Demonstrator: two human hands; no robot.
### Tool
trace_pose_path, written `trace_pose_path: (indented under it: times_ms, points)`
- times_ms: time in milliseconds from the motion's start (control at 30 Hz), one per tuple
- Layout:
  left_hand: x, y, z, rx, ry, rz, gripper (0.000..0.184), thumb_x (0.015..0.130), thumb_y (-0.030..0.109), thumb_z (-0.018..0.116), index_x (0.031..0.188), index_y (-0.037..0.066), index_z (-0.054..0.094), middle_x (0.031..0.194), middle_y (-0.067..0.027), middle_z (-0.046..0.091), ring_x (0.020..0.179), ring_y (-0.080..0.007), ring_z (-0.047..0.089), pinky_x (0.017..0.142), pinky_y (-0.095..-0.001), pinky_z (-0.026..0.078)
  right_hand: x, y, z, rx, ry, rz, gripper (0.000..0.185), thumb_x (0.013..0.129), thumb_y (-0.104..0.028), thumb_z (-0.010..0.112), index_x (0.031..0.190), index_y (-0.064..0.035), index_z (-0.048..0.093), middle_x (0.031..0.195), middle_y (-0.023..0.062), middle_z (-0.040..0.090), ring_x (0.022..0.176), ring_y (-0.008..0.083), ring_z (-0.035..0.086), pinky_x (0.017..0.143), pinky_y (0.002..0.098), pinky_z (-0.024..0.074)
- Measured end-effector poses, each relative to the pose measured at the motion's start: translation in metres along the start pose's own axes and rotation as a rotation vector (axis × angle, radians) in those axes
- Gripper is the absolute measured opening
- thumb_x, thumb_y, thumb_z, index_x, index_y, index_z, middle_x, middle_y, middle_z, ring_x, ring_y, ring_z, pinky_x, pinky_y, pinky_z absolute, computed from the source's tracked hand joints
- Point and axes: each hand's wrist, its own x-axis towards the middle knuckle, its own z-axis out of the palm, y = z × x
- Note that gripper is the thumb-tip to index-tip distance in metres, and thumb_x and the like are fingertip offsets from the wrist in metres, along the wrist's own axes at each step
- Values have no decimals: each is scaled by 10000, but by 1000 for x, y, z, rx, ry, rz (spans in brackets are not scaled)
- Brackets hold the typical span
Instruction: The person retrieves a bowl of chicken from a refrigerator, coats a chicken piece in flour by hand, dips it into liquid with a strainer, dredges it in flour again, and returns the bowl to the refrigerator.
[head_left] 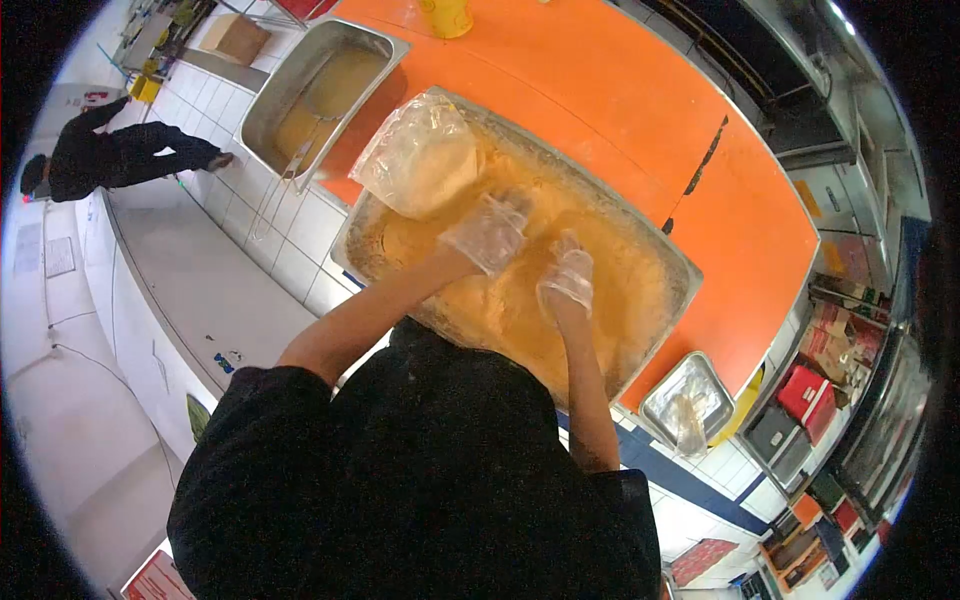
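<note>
Within the tray (685,283), the left hand (490,232) and right hand (568,278) rested in orange powder (628,268), whether gripping I couldn't tell; it seemed light, loose, best cupped from beneath

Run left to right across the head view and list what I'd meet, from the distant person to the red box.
Distant person → deep pan → plastic bag → left hand → right hand → small tray → red box.
</note>
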Motion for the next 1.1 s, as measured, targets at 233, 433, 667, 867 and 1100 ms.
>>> trace_pose_path:
  times_ms: [233,433,667,867,1100]
  points:
    - [11,-4,21,118,148,181,516,896,269,426,1344,13,416,1320,-214,483,1238,-356,451,1070,-516,295,14,-9,-3,-323,155,-475,380,810,-113,551,1181,-38,511,1087,179,571,1003,348,543,864,437,445]
    - [-4,-25,32,53,-98,139,357,827,210,509,1127,20,550,1109,-173,594,1048,-348,565,913,-483,429,34,1,19,-415,144,-496,335,872,-223,519,1174,-82,558,1051,137,618,939,299,602,789,404,513]
    - [8,-16,-44,38,-272,93,347,655,130,681,969,13,592,868,-155,622,913,-313,595,830,-382,467,44,25,13,-92,-333,-195,218,900,-183,515,1046,-32,574,1024,175,617,989,289,576,851,379,469]
    - [-44,-40,-40,173,-216,97,274,734,190,618,958,32,610,891,-169,612,900,-338,590,802,-415,476,7,0,-14,-660,-54,-413,194,829,-175,566,967,-49,617,1001,172,603,949,321,569,805,411,470]
    - [-80,0,50,-29,-17,-61,348,654,163,677,963,22,600,929,-149,626,944,-322,581,877,-401,447,-19,11,65,-656,198,-425,123,760,-138,590,675,-50,575,967,154,586,785,262,554,709,345,460]
